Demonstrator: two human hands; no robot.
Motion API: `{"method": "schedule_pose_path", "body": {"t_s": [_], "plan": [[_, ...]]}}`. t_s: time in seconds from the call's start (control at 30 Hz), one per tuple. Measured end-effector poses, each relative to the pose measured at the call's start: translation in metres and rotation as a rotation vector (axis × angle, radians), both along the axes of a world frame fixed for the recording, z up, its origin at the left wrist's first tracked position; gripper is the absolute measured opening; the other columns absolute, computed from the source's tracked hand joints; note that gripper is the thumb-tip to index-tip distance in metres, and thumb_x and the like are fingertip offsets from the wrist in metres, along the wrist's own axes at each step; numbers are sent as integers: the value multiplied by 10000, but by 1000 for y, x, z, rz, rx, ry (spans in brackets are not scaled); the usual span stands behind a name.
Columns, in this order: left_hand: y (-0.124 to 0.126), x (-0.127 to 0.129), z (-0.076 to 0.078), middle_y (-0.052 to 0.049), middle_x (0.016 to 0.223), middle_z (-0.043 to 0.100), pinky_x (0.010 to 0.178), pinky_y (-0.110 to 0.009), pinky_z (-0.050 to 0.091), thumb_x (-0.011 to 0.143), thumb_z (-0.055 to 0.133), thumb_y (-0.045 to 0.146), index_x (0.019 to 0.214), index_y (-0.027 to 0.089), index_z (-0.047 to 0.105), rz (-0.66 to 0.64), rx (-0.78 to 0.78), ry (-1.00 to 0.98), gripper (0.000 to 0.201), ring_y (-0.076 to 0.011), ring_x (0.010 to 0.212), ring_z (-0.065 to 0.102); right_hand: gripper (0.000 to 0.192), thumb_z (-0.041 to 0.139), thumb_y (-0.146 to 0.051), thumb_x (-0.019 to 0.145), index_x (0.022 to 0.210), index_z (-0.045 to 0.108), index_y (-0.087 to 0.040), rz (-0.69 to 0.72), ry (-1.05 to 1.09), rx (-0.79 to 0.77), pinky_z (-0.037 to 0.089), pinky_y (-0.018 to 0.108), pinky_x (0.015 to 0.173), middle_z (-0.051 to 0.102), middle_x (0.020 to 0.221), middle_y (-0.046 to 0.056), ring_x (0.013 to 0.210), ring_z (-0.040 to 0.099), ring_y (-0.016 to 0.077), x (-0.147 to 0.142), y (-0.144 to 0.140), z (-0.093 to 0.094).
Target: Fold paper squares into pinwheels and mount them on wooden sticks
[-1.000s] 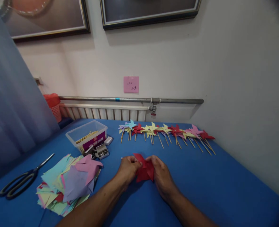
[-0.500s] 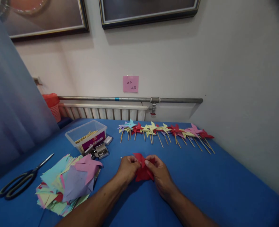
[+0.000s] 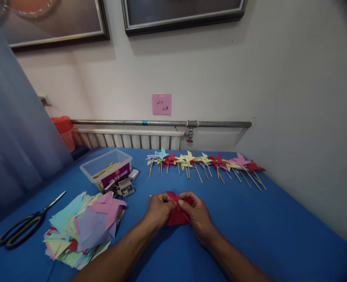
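Red paper pinwheel (image 3: 177, 213) folded at centre of blue table (image 3: 264, 227).
It is pinched by left hand (image 3: 159, 209) and right hand (image 3: 198, 216); pinning the gathered points seems due next.

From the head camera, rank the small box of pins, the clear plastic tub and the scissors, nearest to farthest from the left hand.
1. Small box of pins, just up-left of the left hand.
2. Clear plastic tub, behind that box.
3. Scissors, far left on the table.

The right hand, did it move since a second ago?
Yes. The right hand slid a bit left over the red paper, toward the left hand, judged against the row of pinwheels.
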State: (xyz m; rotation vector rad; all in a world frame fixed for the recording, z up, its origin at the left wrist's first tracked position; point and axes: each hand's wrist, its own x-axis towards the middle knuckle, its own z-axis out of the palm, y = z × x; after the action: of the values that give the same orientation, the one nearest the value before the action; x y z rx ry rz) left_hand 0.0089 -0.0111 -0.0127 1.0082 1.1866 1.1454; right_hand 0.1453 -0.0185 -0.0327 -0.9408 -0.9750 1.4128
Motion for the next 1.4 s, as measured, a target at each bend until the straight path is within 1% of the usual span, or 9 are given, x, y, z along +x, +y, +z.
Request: {"method": "schedule_pose_path", "body": {"t_s": [0.23, 0.37, 0.57, 0.67, 0.8, 0.97, 1.1, 1.23, 1.4], "plan": [[-2, -2, 4, 45, 458, 497, 457, -219, 278, 554, 753, 294, 564, 178, 522, -48, -4, -2, 258, -72, 425, 382, 426, 855, -478, 609, 849, 610, -226, -35, -36, 11, 456, 277, 576, 677, 718, -20, 586, 597, 157, 0, 3, -3], [-4, -2, 7, 41, 478, 501, 469, -220, 281, 540, 789, 326, 556, 173, 518, -42, 1, -7, 311, -69, 442, 386, 401, 842, -475, 610, 820, 604, -229, -66, -57, 25, 450, 284, 581, 667, 697, -26, 581, 584, 158, 0, 6, -7], [-7, -2, 11, 45, 479, 492, 478, -222, 278, 551, 819, 378, 551, 180, 491, -72, -4, -38, 383, -64, 439, 371, 362, 818, -447, 629, 812, 597, -226, -77, -58, 20, 439, 275, 549, 649, 658, -37, 547, 562, 147, -1, 5, -4], [-7, -3, 13, 40, 486, 498, 484, -227, 286, 558, 807, 392, 552, 177, 506, -74, -11, -47, 371, -68, 445, 383, 352, 812, -437, 635, 817, 599, -224, -120, -77, 33, 450, 275, 558, 641, 659, -43, 553, 558, 142, 0, 6, -4], [-6, -3, 13, 27, 476, 513, 475, -234, 277, 554, 784, 359, 543, 163, 557, -73, -28, 19, 300, -75, 436, 391, 340, 809, -437, 643, 815, 613, -219, -164, -133, 59, 458, 272, 565, 643, 682, -46, 574, 566, 142, 3, 8, -8], [-3, -1, 8, 46, 452, 488, 459, -226, 262, 524, 783, 291, 528, 179, 518, -25, -24, 13, 289, -68, 424, 368, 330, 784, -471, 676, 841, 621, -237, -144, -208, 94, 449, 283, 562, 660, 704, -32, 594, 578, 165, 4, 6, -8], [-4, -2, 9, 46, 457, 508, 452, -221, 264, 519, 804, 309, 556, 176, 528, -38, -48, -26, 309, -64, 417, 370, 339, 806, -468, 654, 824, 613, -247, -161, -175, 102, 461, 297, 582, 651, 706, -25, 608, 573, 178, 2, 3, -3], [-7, -1, 13, 34, 487, 558, 462, -215, 311, 469, 833, 281, 567, 176, 521, -55, -82, -114, 344, -72, 434, 430, 339, 810, -450, 658, 831, 602, -245, -150, -126, 105, 471, 294, 592, 641, 736, -24, 622, 565, 170, 0, 1, 0], [-7, 2, 11, 56, 438, 516, 434, -208, 279, 466, 816, 255, 563, 181, 508, -31, -77, -126, 331, -62, 397, 393, 346, 812, -436, 663, 840, 589, -239, -116, -117, 84, 461, 279, 564, 632, 724, -32, 590, 552, 154, 0, -1, 3]]}}
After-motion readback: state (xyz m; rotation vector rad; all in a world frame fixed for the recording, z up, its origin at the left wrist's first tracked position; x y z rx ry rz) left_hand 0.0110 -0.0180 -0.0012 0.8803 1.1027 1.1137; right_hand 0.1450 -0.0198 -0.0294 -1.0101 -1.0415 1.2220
